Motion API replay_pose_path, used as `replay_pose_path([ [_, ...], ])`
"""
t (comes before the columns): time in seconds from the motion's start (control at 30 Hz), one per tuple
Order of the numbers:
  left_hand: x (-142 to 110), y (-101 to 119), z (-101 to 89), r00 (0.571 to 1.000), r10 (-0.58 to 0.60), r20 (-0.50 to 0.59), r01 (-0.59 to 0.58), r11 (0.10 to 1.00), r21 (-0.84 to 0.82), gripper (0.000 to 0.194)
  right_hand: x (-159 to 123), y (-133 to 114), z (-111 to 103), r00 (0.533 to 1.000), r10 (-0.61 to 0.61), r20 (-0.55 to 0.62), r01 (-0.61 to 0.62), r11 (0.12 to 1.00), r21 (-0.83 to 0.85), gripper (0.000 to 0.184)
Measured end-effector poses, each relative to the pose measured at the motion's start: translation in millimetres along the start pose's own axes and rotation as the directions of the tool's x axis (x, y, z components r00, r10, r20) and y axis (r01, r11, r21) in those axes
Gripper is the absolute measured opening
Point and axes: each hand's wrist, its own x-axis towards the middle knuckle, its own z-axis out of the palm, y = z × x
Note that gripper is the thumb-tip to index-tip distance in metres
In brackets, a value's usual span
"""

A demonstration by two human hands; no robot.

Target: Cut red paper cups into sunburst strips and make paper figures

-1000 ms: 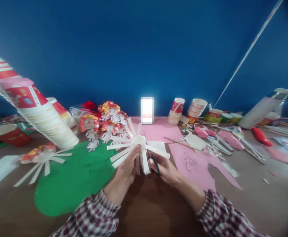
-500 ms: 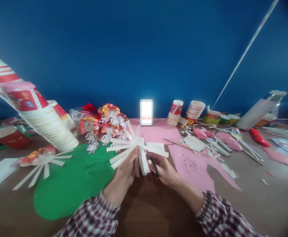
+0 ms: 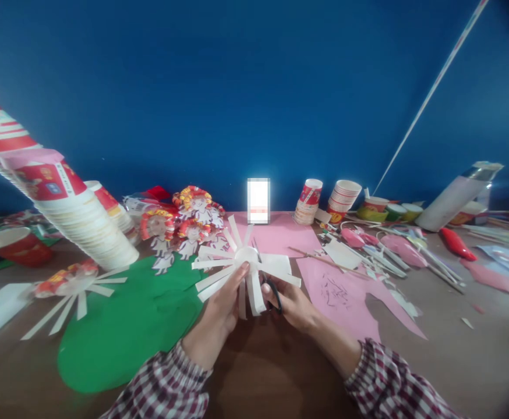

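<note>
My left hand [image 3: 225,298] is closed on a paper cup cut into strips [image 3: 246,255], its thumb pressing near the round base. White strips fan out from that base on all sides. My right hand [image 3: 293,299] grips a pair of scissors [image 3: 274,294] with dark handles, fingers in the loops. The blades point up among the strips on the cup's right side; how far they are apart I cannot tell. Left of my hands, a second cut cup with red and yellow curls [image 3: 69,279] lies partly on a green sheet [image 3: 123,337].
Tall stacked paper cups [image 3: 88,224] lean at the left. Several paper figures with curly hair [image 3: 193,230] stand behind the green sheet. Pink paper [image 3: 342,297], white scraps and sticks [image 3: 389,259] cover the right. Two cup stacks [image 3: 309,203] and a bright, blurred-out screen [image 3: 258,201] stand by the blue wall.
The view has tilted up slightly, so the scene sits a little lower. The cup has turned slightly in my left hand, and the scissors stay among its right-hand strips.
</note>
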Motion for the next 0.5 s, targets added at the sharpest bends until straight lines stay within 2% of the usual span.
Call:
replay_pose_path([
  [0.1, -2, 1, 1.3, 0.999, 0.034, -0.034, -0.034, 0.999, 0.007, 0.038, 0, -2, 0, 1.000, -0.004, 0.008, 0.004, 1.000, -0.008, 0.052],
  [0.23, -4, 2, 3.4, 0.997, 0.071, -0.024, -0.070, 0.997, 0.028, 0.036, -1, -9, 1, 1.000, -0.016, 0.004, 0.016, 1.000, -0.022, 0.050],
  [0.5, -4, 4, 3.1, 0.996, 0.038, -0.079, -0.036, 0.999, 0.018, 0.031, 1, -8, -2, 0.997, -0.075, -0.008, 0.075, 0.996, -0.045, 0.045],
])
